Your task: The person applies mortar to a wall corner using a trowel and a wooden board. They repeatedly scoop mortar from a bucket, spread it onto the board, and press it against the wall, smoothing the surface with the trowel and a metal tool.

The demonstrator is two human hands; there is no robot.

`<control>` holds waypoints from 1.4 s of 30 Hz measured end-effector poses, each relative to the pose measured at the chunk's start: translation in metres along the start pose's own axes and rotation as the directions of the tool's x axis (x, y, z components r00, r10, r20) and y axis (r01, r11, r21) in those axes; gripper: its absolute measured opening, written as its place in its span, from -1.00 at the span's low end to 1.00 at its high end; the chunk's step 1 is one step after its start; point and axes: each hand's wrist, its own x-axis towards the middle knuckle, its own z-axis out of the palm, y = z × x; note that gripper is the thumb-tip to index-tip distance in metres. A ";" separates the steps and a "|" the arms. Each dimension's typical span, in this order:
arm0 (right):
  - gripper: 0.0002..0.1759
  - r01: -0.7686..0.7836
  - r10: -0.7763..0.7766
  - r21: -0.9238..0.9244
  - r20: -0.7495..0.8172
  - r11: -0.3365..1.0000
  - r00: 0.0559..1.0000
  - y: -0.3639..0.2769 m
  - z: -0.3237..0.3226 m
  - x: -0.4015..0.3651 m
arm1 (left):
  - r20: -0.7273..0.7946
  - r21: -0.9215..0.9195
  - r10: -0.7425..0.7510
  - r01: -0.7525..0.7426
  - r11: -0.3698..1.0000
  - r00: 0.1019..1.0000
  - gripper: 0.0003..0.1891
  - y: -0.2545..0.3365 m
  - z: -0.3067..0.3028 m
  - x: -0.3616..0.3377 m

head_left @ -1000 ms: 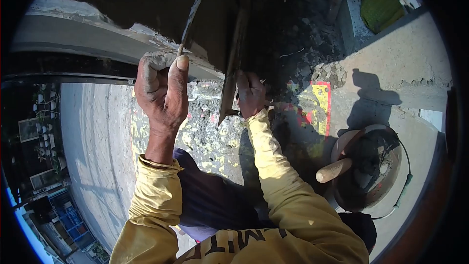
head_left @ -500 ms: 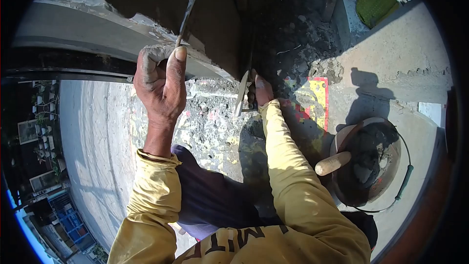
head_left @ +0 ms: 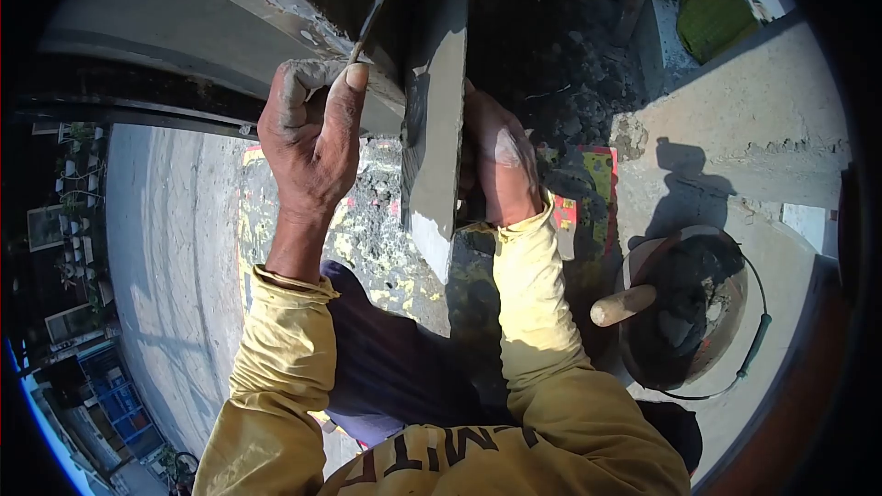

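My left hand (head_left: pixel 312 138), smeared with grey mortar, pinches the end of a thin, mortar-streaked strip (head_left: pixel 381 2) between thumb and curled fingers. The strip runs up and away along the edge of a plastered ledge (head_left: pixel 175 14). On the other side, my right hand (head_left: pixel 501 161) is closed behind a plastering trowel (head_left: pixel 439 110). The trowel's long flat grey face is turned towards me, with wet mortar along its left edge. Its upper end reaches the dark plaster beside the ledge. My fingers on its handle are mostly hidden by the plate.
A bucket (head_left: pixel 636 266) of dark mortar stands at lower right, a wooden handle (head_left: pixel 625 306) sticking out over its rim. Beneath my hands lies a mortar-spattered yellow and red sheet (head_left: pixel 386 289). A green sack (head_left: pixel 715 23) sits on a ledge at upper right.
The trowel has turned from nearly edge-on to showing its flat face, and my right hand has turned with it. My left hand stays on the strip, shifted slightly in view.
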 end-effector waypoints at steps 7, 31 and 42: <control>-0.47 -0.031 0.064 0.318 -0.093 0.948 0.994 0.135 -0.086 0.041 | -0.017 -0.003 0.087 -0.087 0.996 0.996 -0.87 -0.006 0.001 0.002; -0.63 -0.154 0.173 0.084 -0.318 0.984 0.932 0.201 -0.081 0.027 | 0.019 -0.079 0.075 -0.073 0.994 0.997 -0.92 -0.009 -0.001 -0.002; -0.57 -0.368 0.382 0.204 -0.034 0.907 0.924 0.165 -0.081 0.105 | -0.016 -0.095 0.074 -0.076 0.993 0.997 -0.94 -0.007 0.004 -0.001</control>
